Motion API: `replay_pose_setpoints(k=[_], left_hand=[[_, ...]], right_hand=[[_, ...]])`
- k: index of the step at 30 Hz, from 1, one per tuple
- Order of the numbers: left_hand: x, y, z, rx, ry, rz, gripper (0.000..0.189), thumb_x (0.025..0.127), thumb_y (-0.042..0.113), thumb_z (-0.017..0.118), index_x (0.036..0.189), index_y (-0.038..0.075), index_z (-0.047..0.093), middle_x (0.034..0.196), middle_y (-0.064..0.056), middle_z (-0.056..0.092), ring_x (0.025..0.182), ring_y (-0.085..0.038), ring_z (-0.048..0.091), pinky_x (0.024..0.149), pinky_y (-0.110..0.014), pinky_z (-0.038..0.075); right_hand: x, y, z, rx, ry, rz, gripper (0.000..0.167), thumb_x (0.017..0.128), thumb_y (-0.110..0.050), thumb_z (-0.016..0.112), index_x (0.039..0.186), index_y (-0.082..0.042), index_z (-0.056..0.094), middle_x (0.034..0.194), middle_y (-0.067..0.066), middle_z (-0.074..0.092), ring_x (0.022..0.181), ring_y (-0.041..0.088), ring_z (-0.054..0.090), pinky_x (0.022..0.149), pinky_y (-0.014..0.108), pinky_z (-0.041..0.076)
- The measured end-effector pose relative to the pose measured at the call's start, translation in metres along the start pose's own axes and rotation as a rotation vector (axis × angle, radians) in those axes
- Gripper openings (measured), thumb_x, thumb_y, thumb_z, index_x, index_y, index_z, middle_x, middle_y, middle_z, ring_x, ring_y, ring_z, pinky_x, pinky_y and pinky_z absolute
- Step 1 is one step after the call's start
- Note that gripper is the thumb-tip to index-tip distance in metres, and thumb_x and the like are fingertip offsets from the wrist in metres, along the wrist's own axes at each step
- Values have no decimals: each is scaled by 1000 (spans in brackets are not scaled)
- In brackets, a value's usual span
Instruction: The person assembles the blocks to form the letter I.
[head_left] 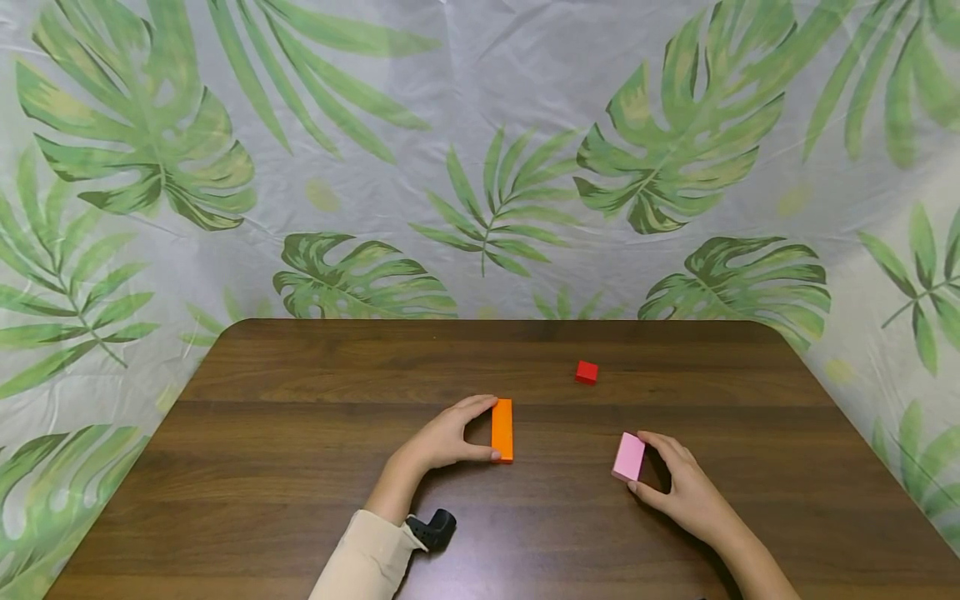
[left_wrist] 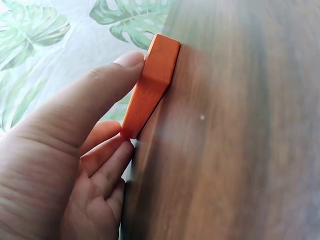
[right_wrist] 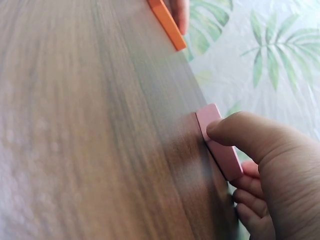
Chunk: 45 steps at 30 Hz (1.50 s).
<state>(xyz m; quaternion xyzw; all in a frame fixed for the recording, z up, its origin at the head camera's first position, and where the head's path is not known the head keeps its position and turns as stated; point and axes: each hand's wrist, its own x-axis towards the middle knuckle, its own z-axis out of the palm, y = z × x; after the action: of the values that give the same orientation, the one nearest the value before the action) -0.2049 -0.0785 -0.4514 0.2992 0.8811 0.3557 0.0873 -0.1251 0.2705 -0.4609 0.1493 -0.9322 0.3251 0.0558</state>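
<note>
Near the middle of the table lies a long orange block, and my left hand pinches it end to end between thumb and fingers. The left wrist view shows the thumb against the near end of the orange block. To the right, my right hand holds a pink block by its two ends. In the right wrist view the thumb presses on the pink block, which touches the tabletop. A small red block lies farther back, apart from both hands.
The brown wooden table has rounded far corners. Behind it hangs a pale cloth printed with green leaves. A black wrist device is strapped at my left sleeve.
</note>
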Motion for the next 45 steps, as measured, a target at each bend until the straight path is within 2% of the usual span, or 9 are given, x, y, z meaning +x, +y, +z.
replay_pose_setpoints(k=[7, 14, 23, 26, 28, 31, 33, 35, 45], left_hand=[[0, -2, 2, 0, 9, 0, 77, 74, 39, 72, 137, 10, 38, 139, -6, 35, 126, -21, 32, 101, -39, 28], [0, -5, 3, 12, 40, 28, 69, 79, 39, 67, 136, 9, 40, 137, -6, 37, 125, -20, 33, 101, -38, 28], [-1, -8, 4, 15, 56, 26, 64, 81, 35, 66, 135, 10, 42, 136, -5, 38, 125, -20, 34, 101, -37, 28], [0, -8, 5, 8, 55, 23, 64, 81, 34, 66, 135, 9, 42, 137, -6, 38, 125, -20, 34, 101, -38, 28], [0, -8, 5, 8, 57, 24, 64, 81, 34, 66, 135, 9, 42, 136, -6, 38, 125, -20, 34, 101, -38, 28], [0, -9, 6, 8, 60, 28, 64, 81, 33, 66, 135, 9, 42, 136, -6, 38, 125, -20, 34, 101, -38, 28], [0, -9, 6, 11, 62, 34, 64, 81, 33, 66, 134, 8, 42, 136, -7, 39, 125, -21, 34, 101, -38, 28], [0, -9, 6, 10, 64, 36, 64, 81, 33, 66, 134, 8, 42, 136, -7, 39, 125, -21, 34, 101, -38, 28], [0, -9, 7, 10, 64, 39, 64, 81, 35, 66, 134, 9, 42, 135, -5, 40, 124, -19, 35, 101, -37, 28]], right_hand=[[0, 0, 0, -3, 18, -8, 66, 75, -27, 73, 126, 1, 43, 125, 17, 42, 116, 38, 35, 88, 59, 31], [2, -1, 1, 6, 58, -19, 65, 74, -25, 75, 125, 0, 45, 122, 14, 44, 114, 34, 41, 87, 53, 33], [5, -3, 3, -10, 115, -58, 64, 72, -23, 77, 124, -2, 47, 121, 9, 46, 110, 27, 44, 89, 18, 28], [6, -3, 3, -10, 125, -72, 64, 71, -22, 77, 124, -2, 47, 121, 8, 46, 110, 27, 45, 89, 12, 25], [7, -4, 4, -15, 128, -82, 64, 71, -21, 77, 124, -2, 47, 121, 8, 46, 111, 27, 44, 90, 15, 27], [9, -8, 4, -13, 121, -95, 65, 71, -21, 77, 125, -2, 46, 122, 9, 45, 112, 28, 43, 93, 32, 33], [12, -10, 5, -8, 110, -101, 65, 71, -21, 77, 125, -2, 46, 123, 9, 44, 113, 29, 42, 90, 45, 35], [14, -12, 7, 1, 100, -107, 66, 72, -22, 77, 126, -2, 45, 123, 9, 44, 113, 29, 41, 86, 53, 35], [22, -20, 11, 13, 75, -138, 67, 73, -23, 76, 128, -2, 43, 125, 8, 43, 115, 28, 41, 88, 52, 36]])
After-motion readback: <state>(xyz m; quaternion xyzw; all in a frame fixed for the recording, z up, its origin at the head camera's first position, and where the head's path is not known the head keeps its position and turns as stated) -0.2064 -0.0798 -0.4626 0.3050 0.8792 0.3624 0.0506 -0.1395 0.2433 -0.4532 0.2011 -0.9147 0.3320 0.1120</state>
